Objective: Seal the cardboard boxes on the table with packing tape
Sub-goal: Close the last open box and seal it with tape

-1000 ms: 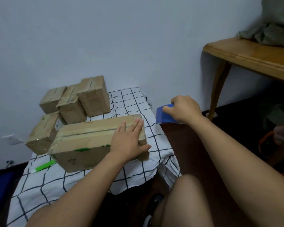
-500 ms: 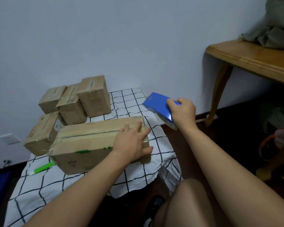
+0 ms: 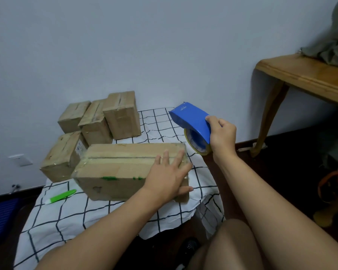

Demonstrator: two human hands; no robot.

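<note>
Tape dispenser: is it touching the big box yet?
No, the right hand holds the tape dispenser in the air, beyond the big box.

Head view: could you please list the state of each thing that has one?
Large box: flaps closed, lying flat, pressed by the left hand.
Tape dispenser: held in the air by the right hand, off the box.
Four small boxes: closed, clustered behind.
Green marker: lying on the checked cloth.
</note>
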